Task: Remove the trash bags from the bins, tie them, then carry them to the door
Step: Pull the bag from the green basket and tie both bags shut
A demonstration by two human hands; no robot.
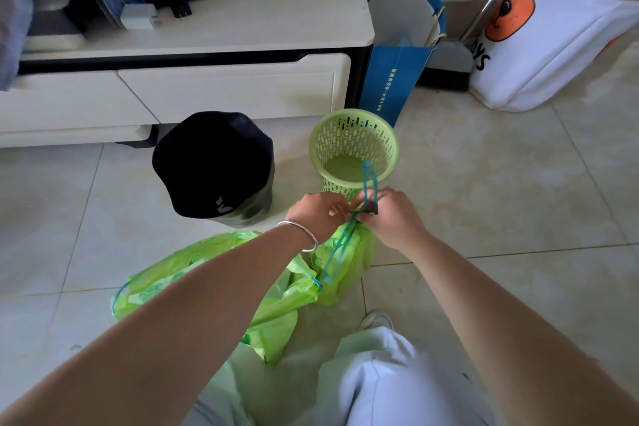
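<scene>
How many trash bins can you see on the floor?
2. The green basket bin stands empty by the blue paper bag. The black-lined bin stands left of it, before the white cabinet. Others may be out of view.

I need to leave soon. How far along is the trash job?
Done: the green basket stands bagless. In hand: left hand and right hand are knotting the blue drawstring on a green bag. Left: the black bin, still lined, and carrying the bags to the door.

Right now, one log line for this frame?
step: tying | left hand + right hand: pinching blue drawstring | green trash bag: on floor | green basket: empty | black bin: lined
</scene>
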